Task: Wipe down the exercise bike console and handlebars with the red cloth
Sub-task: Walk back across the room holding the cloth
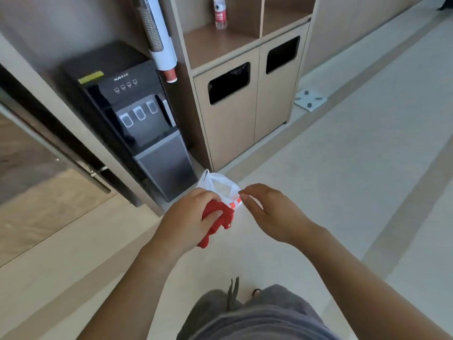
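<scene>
My left hand point(193, 217) grips a crumpled red cloth point(220, 220), which hangs down below the fingers. A thin white plastic bag point(218, 186) with orange print stands open just above the cloth. My right hand point(267, 212) pinches the bag's right rim between thumb and fingertips. Both hands are held in front of my waist, above the pale floor. No exercise bike, console or handlebars are in view.
A black water dispenser point(137, 119) stands ahead on the left with a cup tube point(159, 35) beside it. A wooden cabinet point(245, 114) with two bin openings and a bottle point(220, 13) on its shelf is straight ahead. A white scale point(310, 99) lies on the floor.
</scene>
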